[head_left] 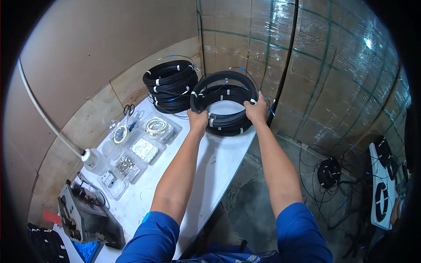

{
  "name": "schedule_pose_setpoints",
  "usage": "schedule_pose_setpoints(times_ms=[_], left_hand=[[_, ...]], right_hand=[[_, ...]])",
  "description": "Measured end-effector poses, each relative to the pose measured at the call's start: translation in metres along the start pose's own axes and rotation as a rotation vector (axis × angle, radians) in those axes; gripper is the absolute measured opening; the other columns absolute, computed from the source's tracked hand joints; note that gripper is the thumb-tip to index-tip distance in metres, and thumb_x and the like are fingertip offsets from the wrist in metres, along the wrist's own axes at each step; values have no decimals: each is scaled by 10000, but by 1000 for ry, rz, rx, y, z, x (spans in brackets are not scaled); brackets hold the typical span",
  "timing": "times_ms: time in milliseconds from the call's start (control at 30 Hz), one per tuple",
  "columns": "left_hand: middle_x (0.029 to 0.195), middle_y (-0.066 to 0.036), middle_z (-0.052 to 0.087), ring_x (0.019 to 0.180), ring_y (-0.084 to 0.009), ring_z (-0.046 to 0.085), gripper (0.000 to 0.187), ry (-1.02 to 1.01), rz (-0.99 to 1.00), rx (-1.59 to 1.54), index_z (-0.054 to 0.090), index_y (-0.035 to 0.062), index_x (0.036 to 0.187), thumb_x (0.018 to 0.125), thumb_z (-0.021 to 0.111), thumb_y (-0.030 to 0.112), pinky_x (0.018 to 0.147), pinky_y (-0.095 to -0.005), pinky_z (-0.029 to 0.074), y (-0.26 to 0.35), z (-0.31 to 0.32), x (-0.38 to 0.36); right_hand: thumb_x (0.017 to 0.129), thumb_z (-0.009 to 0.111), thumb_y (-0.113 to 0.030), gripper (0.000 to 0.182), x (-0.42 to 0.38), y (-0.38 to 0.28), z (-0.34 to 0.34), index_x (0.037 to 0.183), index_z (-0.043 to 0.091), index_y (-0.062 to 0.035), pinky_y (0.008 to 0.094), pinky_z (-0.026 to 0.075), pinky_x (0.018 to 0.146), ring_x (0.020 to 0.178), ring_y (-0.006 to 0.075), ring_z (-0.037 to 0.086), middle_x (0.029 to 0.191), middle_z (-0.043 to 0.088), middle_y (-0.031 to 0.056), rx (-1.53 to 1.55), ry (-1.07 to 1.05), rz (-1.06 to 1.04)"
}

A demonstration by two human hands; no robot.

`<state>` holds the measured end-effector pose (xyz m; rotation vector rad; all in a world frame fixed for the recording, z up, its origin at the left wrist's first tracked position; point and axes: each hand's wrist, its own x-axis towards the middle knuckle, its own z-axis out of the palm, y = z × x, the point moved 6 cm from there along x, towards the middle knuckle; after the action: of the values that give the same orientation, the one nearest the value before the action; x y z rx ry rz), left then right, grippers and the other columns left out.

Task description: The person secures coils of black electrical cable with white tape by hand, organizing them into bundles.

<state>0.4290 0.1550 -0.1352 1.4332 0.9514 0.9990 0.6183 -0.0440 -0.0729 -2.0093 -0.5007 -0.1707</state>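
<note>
My left hand (198, 120) and my right hand (257, 109) grip opposite sides of a black cable coil (218, 77) bound with white ties. The coil is tilted, its far side raised above a pile of similar coils (226, 131) at the table's far end. Thumbs lie on the near inner side of the ring, with most fingers hidden behind it. A thin cable end with a blue connector loops over the top. Just left of it, a taller stack of black coils (175, 94) stands on the white table (208, 168).
Clear trays (127, 168) of small parts, rolls of white tape (156, 126) and scissors (128, 110) sit along the left. A metal machine (90, 215) stands nearer. Wrapped cartons (250, 48) rise behind; loose cable (329, 172) lies on the floor at right.
</note>
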Motion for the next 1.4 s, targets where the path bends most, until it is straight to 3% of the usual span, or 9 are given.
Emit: schedule_pose_setpoints(times_ms=[67, 167, 333, 567, 700, 733, 867, 1233, 1400], left_hand=[[897, -162, 566, 714, -228, 614, 514, -20, -61, -354, 373, -67, 1218, 740, 559, -36, 618, -328, 534, 6, -15, -14], [845, -125, 542, 693, -217, 600, 436, -10, -109, -560, 396, -64, 1162, 747, 529, -69, 590, -310, 515, 27, -50, -33], [699, -30, 476, 572, -138, 459, 45, -103, -141, -660, 530, 52, 894, 857, 547, 71, 510, -302, 437, 66, -114, -49], [569, 43, 404, 455, -90, 378, 248, -118, -25, -396, 478, 134, 758, 886, 675, 212, 438, -294, 355, 128, -198, -92], [532, 58, 346, 433, -90, 343, 314, -77, 47, -326, 423, 168, 729, 902, 673, 246, 424, -282, 301, 132, -233, -109], [520, 61, 335, 421, -89, 335, 329, -84, 67, -336, 419, 172, 704, 903, 668, 252, 420, -279, 293, 132, -239, -115], [526, 55, 375, 411, -90, 342, 291, -98, 45, -407, 456, 169, 721, 900, 676, 235, 414, -284, 300, 120, -263, -130], [545, 59, 361, 439, -90, 351, 322, -112, 59, -478, 430, 166, 703, 911, 659, 256, 441, -271, 310, 115, -296, -152], [557, 57, 359, 459, -80, 367, 343, -107, 65, -477, 406, 176, 687, 926, 639, 257, 445, -255, 310, 116, -296, -160]], right_hand=[[724, 708, -180, 802, -6, -10, 2, 1442, 406, 15, 388, 466, 996, 1149, 338, 619, 1251, 624, 238, 263, 54, -160], [717, 697, -111, 801, -25, -28, -4, 1436, 388, 60, 329, 477, 957, 1090, 258, 652, 1226, 645, 219, 541, 14, -284], [766, 639, 10, 732, -61, -63, -21, 1442, 368, 85, 290, 467, 958, 1068, 173, 631, 1267, 618, 181, 748, -78, -447], [746, 618, 59, 770, -107, -97, -21, 1468, 351, 32, 268, 491, 900, 995, 161, 632, 1222, 619, 122, 888, -310, -482], [822, 680, 9, 710, -131, -123, -10, 1457, 363, 9, 246, 513, 632, 803, 106, 607, 1051, 626, 89, 1134, -586, -191], [869, 703, -66, 555, -136, -130, -7, 1365, 462, -6, 244, 445, 497, 646, 80, 554, 861, 595, 41, 1125, -572, -155], [906, 693, -166, 256, -150, -149, 0, 1091, 562, -46, 233, 389, 451, 502, 69, 468, 682, 525, -17, 1001, -725, -107], [895, 668, -152, 271, -196, -168, -23, 1121, 555, -53, 269, 448, 469, 536, 132, 557, 685, 550, 22, 1240, -1192, 8], [848, 710, -146, 213, -199, -165, -23, 948, 529, -95, 271, 433, 447, 471, 120, 533, 635, 532, 21, 1249, -1303, -98]])
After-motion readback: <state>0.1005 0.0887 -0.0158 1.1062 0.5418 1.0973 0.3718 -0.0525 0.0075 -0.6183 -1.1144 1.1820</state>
